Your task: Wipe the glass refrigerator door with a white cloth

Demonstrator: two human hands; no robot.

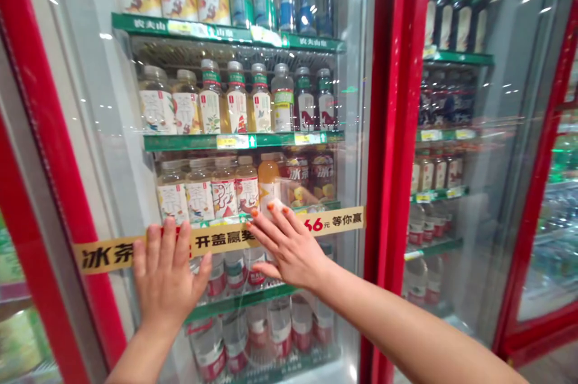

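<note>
My left hand point(166, 275) lies flat with spread fingers on the glass door point(352, 149) of a red-framed drinks fridge, over a yellow paper strip point(217, 238) stuck across the glass. My right hand point(289, 247), with orange-painted nails, also presses flat on the same glass just to the right, fingers apart, covering the middle of the strip. Neither hand holds anything. Behind the glass, green shelves point(239, 141) carry rows of tea and water bottles point(237, 104).
The door's red frame point(391, 131) runs upright at centre right. A second glass-fronted fridge point(445, 131) with more bottles stands to the right. Another red frame edge point(49, 161) slants down the left side.
</note>
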